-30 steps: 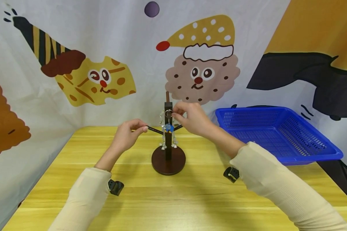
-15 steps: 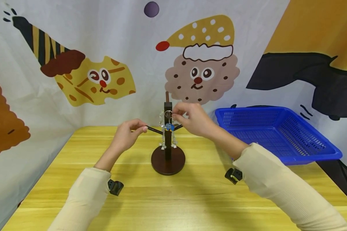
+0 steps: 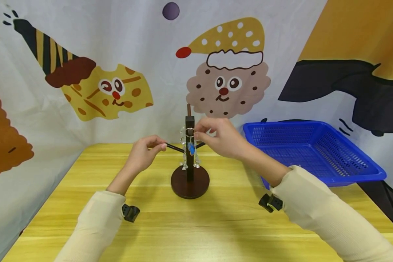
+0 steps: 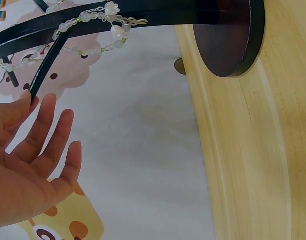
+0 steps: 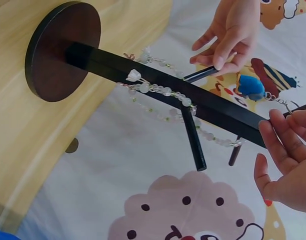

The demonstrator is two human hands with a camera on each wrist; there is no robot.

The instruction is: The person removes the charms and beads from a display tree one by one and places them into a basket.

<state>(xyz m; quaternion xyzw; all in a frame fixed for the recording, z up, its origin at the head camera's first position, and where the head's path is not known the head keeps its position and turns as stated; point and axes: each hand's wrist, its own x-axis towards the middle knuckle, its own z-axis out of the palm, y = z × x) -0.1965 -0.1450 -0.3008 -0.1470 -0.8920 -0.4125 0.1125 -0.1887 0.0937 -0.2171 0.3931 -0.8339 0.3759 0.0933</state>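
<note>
A dark wooden stand (image 3: 190,160) with a round base (image 3: 190,189) stands upright on the table. My left hand (image 3: 143,153) pinches the tip of its left peg (image 4: 47,66) between thumb and finger; the other fingers are spread. At the post's upper front, my right hand (image 3: 224,138) pinches a metal key ring (image 3: 190,133). From that ring a blue figure charm (image 5: 251,87) dangles on a short chain, making it a keychain. Strings of clear beads (image 5: 163,91) hang on the stand's pegs. Whether the ring is around a peg, I cannot tell.
A blue plastic basket (image 3: 309,156) sits on the right side of the wooden table (image 3: 196,229). Behind the table hangs a white cloth (image 3: 170,72) printed with cartoon food. A black camera mount is on each wrist.
My right hand and the key ring have shifted slightly down, and the right forearm has swung a little to the right. The blue charm has turned and looks narrower. My left hand stays put.
</note>
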